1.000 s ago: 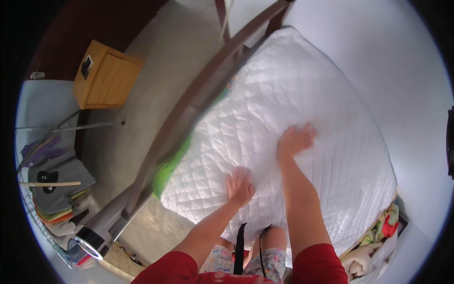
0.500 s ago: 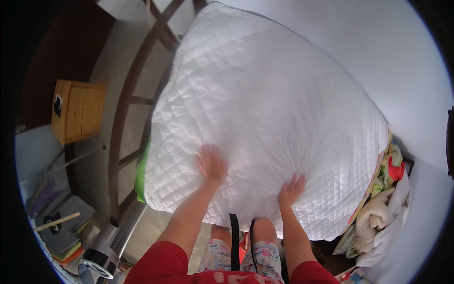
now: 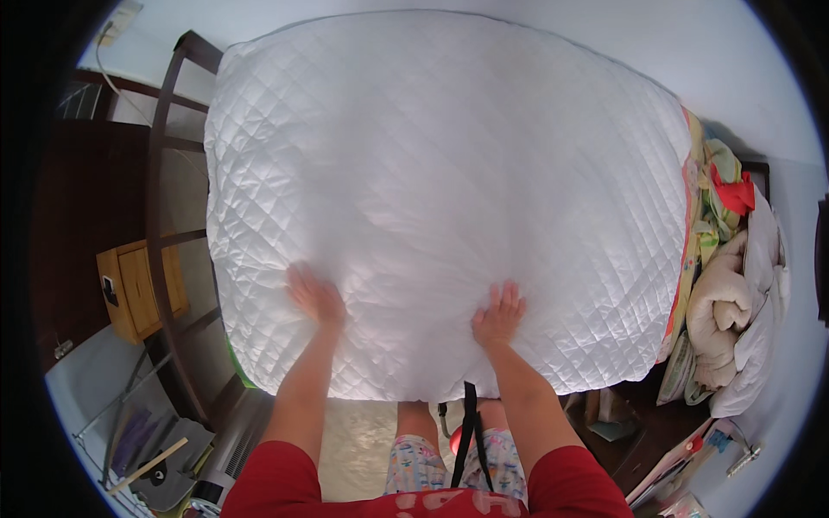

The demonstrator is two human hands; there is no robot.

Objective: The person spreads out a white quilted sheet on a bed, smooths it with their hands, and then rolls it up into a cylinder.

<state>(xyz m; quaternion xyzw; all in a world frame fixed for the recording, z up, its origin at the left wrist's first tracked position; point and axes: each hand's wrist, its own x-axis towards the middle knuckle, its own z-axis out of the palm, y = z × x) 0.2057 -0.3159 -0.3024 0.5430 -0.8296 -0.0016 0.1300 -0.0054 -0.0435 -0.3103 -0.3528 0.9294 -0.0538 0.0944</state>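
- While both palms are laid on the white quilted pad [image 3: 449, 173], the step in hand is judged to be the pressing and smoothing of its top.
- The pad is spread over the bed [image 3: 154, 224], from the far edge by the pale wall [image 3: 622, 34] to the near edge, where the standing person's knees are seen.
- The left grip [image 3: 318, 298] is placed toward the near left corner of the bed, palm down, with the fingers parted; nothing is pinched.
- The right grip [image 3: 501, 318] is set right of the middle of the near edge, also palm down with fingers spread; no fold is seen to be held.
- Quilting is puckered along the left edge, and small creases are gathered around the right fingertips.
- Beyond the pad's right edge, patterned cloth [image 3: 689, 229] is left uncovered, and a beige blanket [image 3: 718, 319] is heaped near it, below a red cloth [image 3: 735, 192].
- For the next move, open palms and light, even pressure are judged to be called for, directed outward toward the puckered left edge; under a harder push, the pad could be bunched.
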